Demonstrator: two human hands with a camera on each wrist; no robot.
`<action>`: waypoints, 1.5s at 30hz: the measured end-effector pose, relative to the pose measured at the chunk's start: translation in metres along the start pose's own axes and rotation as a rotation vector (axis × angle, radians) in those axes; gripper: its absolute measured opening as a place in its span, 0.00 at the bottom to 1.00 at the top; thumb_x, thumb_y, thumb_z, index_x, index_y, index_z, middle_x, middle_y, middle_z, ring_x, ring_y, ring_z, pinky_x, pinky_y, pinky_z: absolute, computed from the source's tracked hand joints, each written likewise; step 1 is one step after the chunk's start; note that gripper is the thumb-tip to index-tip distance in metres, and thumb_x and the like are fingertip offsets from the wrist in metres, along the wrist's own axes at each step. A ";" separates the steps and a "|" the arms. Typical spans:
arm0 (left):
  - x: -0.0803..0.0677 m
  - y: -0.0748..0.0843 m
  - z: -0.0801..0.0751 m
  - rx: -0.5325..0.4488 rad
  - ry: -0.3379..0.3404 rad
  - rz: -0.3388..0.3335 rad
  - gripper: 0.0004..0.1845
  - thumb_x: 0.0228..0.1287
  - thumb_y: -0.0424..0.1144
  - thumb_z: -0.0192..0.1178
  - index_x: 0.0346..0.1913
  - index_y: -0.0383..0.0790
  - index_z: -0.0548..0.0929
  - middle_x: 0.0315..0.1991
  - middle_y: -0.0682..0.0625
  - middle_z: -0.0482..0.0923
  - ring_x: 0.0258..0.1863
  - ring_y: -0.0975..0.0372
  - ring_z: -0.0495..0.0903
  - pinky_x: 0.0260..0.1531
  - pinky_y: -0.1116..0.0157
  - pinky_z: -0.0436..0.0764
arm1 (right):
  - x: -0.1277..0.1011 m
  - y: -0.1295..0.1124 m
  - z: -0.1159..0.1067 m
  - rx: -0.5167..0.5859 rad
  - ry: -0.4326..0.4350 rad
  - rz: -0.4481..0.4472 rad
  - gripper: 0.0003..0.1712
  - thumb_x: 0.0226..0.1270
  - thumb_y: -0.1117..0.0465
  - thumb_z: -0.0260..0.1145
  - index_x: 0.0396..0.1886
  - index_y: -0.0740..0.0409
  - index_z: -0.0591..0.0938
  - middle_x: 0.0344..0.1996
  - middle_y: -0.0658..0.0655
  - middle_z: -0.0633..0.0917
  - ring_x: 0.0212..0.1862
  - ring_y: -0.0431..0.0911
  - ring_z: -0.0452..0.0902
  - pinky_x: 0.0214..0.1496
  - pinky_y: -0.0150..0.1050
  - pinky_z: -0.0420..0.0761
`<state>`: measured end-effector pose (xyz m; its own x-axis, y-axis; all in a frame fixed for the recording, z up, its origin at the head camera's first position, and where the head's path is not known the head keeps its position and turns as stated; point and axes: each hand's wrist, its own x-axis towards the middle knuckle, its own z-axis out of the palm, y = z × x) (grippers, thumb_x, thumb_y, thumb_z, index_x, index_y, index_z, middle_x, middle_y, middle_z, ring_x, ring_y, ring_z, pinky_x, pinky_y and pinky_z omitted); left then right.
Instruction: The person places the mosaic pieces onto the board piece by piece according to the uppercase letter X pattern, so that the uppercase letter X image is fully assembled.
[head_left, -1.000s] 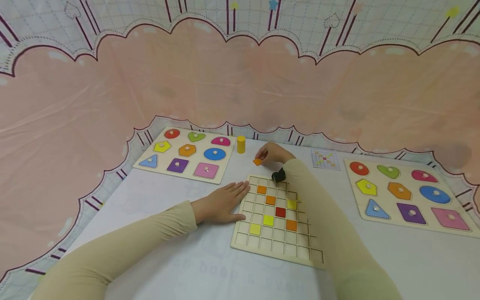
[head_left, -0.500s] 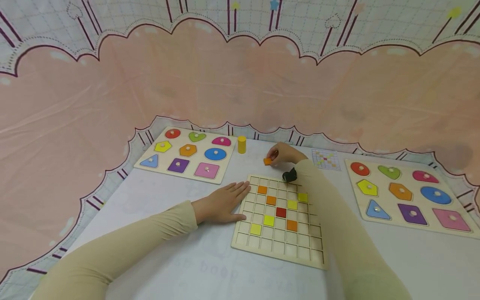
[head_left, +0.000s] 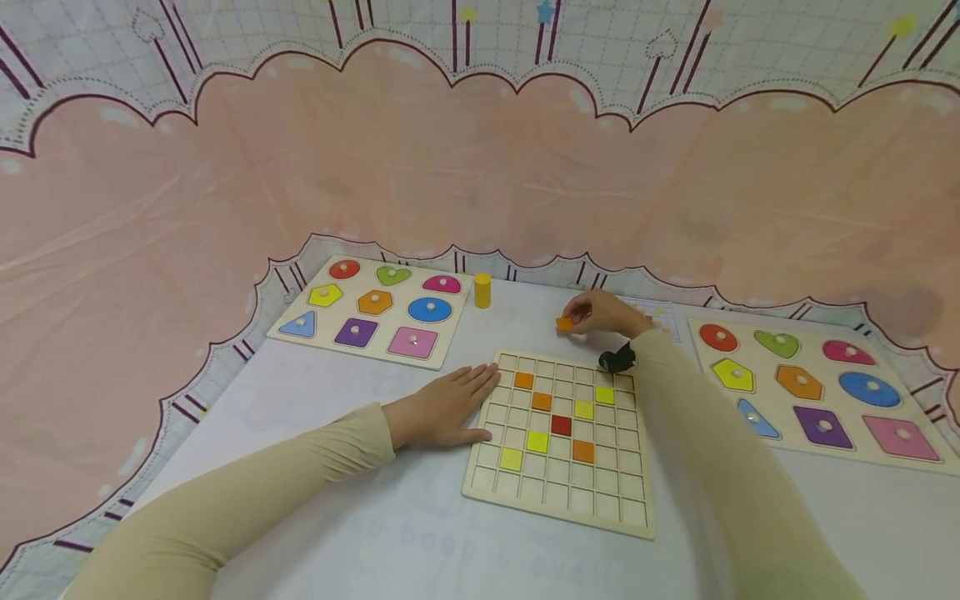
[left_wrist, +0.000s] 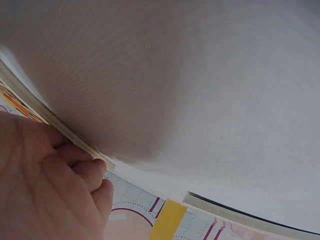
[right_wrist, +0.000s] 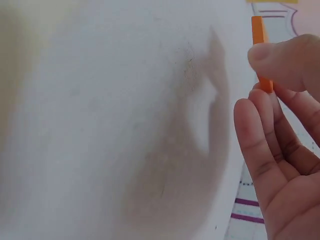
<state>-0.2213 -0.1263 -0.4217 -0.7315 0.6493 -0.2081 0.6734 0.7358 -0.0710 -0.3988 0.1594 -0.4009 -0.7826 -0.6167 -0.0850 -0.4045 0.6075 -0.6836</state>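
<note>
My head camera looks forward and down across the table point(head_left: 375, 525). The camera on my left wrist sits close against the grid board's point(left_wrist: 75, 142) edge; the right-wrist camera looks close at the orange tile point(right_wrist: 260, 45), which the head view point(head_left: 564, 323) also shows.

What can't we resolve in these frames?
- Pattern card, head view: partly behind the right hand; print too small.
- Blue triangle, head view: right sleeve covers part.
- Grid board, left wrist view: edge only, blurred, left hand against it.
- Orange tile, right wrist view: edge-on, face unseen.
</note>
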 end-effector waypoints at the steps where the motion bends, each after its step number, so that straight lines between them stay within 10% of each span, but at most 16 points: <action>1: 0.000 0.000 0.000 0.002 -0.001 -0.001 0.46 0.65 0.66 0.42 0.74 0.37 0.46 0.76 0.45 0.43 0.76 0.55 0.45 0.74 0.59 0.49 | -0.003 0.001 -0.001 0.005 0.002 0.002 0.14 0.53 0.69 0.69 0.41 0.69 0.82 0.35 0.62 0.83 0.34 0.42 0.76 0.37 0.27 0.77; 25: 0.003 -0.002 -0.001 0.014 -0.023 -0.014 0.47 0.64 0.68 0.41 0.75 0.39 0.45 0.76 0.47 0.42 0.76 0.56 0.44 0.74 0.59 0.49 | -0.105 -0.033 0.023 0.050 -0.142 -0.172 0.14 0.51 0.65 0.73 0.39 0.61 0.83 0.30 0.53 0.82 0.33 0.40 0.74 0.39 0.29 0.80; 45: 0.002 0.000 -0.004 0.002 -0.023 -0.011 0.47 0.64 0.67 0.42 0.74 0.37 0.46 0.76 0.46 0.42 0.76 0.56 0.45 0.74 0.58 0.49 | -0.167 -0.030 0.053 0.075 -0.228 -0.111 0.13 0.49 0.59 0.75 0.35 0.53 0.82 0.27 0.47 0.80 0.30 0.38 0.74 0.33 0.29 0.78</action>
<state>-0.2234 -0.1238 -0.4187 -0.7359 0.6368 -0.2302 0.6658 0.7424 -0.0749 -0.2312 0.2181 -0.4046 -0.6049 -0.7798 -0.1614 -0.4395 0.4959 -0.7489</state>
